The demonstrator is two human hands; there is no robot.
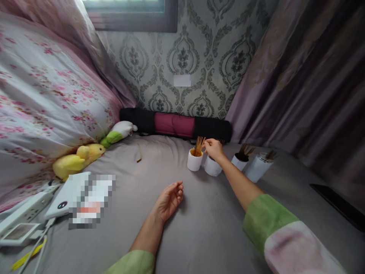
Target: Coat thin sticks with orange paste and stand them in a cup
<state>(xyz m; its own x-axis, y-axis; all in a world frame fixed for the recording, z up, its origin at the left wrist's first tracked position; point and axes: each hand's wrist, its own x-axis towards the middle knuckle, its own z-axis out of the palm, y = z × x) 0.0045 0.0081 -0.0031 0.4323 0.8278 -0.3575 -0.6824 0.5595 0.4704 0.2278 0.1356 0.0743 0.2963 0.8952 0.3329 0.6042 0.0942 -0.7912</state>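
Sticks (199,145), thin and brown, stand bunched in a white cup (194,161) on the grey bed sheet (199,232). The right hand (214,149) reaches out to their upper ends. Its grip is drawn together, thumb against forefinger, right at the tips; whether a stick is actually caught between them is too small to tell. They look very light, stiff and brittle, likely to snap if bent and to slip from a loose pinch. The free upper end, above the cup's rim, seems the natural place to take one.

Under that hand is a second white cup (212,167), touching or just beside the first. Further right stand a third cup (238,161) with darker sticks and a taller white container (258,168) that leans over. On a soft mattress all four probably tip easily.

The left hand (169,199) rests well apart from the cups, back down on the sheet, fingers loosely curled and apart, holding nothing.

A lone stick (139,154) lies on the sheet to the left. Behind the cups a black and maroon roll (175,125) runs along the patterned wall. At the left are a yellow plush toy (76,160), a floral quilt (42,95) and a white power strip (23,213).
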